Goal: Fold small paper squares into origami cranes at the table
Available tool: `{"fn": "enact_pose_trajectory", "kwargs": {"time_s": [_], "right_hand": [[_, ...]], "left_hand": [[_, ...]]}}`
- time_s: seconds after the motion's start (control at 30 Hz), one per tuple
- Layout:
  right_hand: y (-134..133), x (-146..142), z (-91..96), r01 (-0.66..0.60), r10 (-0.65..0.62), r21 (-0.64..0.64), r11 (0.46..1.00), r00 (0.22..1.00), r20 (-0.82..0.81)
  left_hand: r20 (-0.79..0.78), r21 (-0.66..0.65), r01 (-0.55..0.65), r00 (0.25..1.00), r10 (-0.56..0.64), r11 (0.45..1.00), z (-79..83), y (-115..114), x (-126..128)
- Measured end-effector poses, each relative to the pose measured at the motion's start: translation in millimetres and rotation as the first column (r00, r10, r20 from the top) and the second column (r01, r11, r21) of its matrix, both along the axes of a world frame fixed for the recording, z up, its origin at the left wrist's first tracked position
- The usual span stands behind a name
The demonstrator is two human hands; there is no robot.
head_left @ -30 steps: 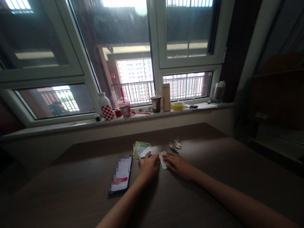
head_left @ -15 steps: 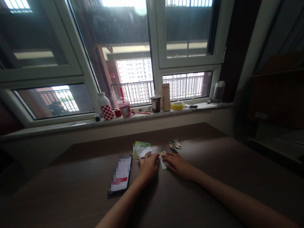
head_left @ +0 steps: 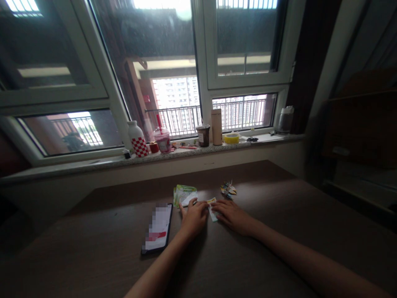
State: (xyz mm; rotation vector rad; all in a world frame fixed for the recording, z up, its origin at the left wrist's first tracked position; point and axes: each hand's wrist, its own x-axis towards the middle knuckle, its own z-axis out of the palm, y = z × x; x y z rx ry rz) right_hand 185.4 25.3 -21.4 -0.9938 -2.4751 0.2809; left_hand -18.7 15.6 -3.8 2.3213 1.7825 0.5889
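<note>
A small folded strip of printed paper (head_left: 214, 212), pale with yellow and green patches, lies on the table between both hands. My left hand (head_left: 195, 217) rests at its left edge, fingertips touching it and thumb spread out to the side. From the right, my right hand (head_left: 233, 215) lies over the strip with its fingers stretched out, covering part of it. A stack of green and white paper sheets (head_left: 183, 192) is just beyond my left thumb. Behind my right hand sits a spiky folded-paper figure (head_left: 228, 189) in several colours.
A phone (head_left: 158, 229) with its screen lit lies left of my left forearm on the brown table (head_left: 102, 231). Along the windowsill stand a checkered bottle (head_left: 138, 139), drink cups (head_left: 203, 135), a beige flask (head_left: 216, 127), yellow tape (head_left: 231, 138) and scissors (head_left: 252, 140).
Almost nothing differs. My left hand's fingers have shifted very slightly at the strip's edge; the right hand, strip, phone and sheets stay in place.
</note>
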Motion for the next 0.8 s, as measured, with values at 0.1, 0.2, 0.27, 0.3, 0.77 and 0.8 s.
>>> {"fn": "enact_pose_trajectory", "kwargs": {"time_s": [0.1, 0.2, 0.27, 0.3, 0.77, 0.8], "right_hand": [[1.2, -0.1, -1.5, -0.001, 0.001, -0.002, 1.0, 1.0, -0.002], [3.5, 0.2, -4.1, -0.002, 0.002, -0.001, 1.0, 1.0, 0.001], [4.6, 0.5, -5.1, -0.001, 0.001, 0.002, 1.0, 1.0, 0.008], [4.8, 0.6, -5.2, -0.003, 0.003, 0.003, 1.0, 1.0, 0.011], [5.4, 1.5, -4.3, -0.006, 0.005, -0.024, 1.0, 1.0, -0.021], [5.6, 1.7, -4.3, -0.01, 0.009, -0.032, 0.999, 0.999, -0.034]], "left_hand": [[0.004, 0.047, 0.019, 1.0, -0.02, 0.999, 1.7, -1.7, 0.3], [0.004, 0.058, 0.021, 1.0, -0.021, 0.998, 3.3, -2.9, 1.4], [-0.004, 0.068, 0.014, 1.0, -0.014, 0.998, 3.6, -3.3, 2.1], [-0.009, 0.075, 0.008, 1.0, -0.007, 0.997, 3.4, -3.4, 2.4], [-0.115, 0.078, 0.059, 0.992, -0.049, 0.995, 3.1, -3.0, 0.7], [-0.129, 0.08, 0.058, 0.991, -0.047, 0.995, 3.0, -3.0, 0.5]]}}
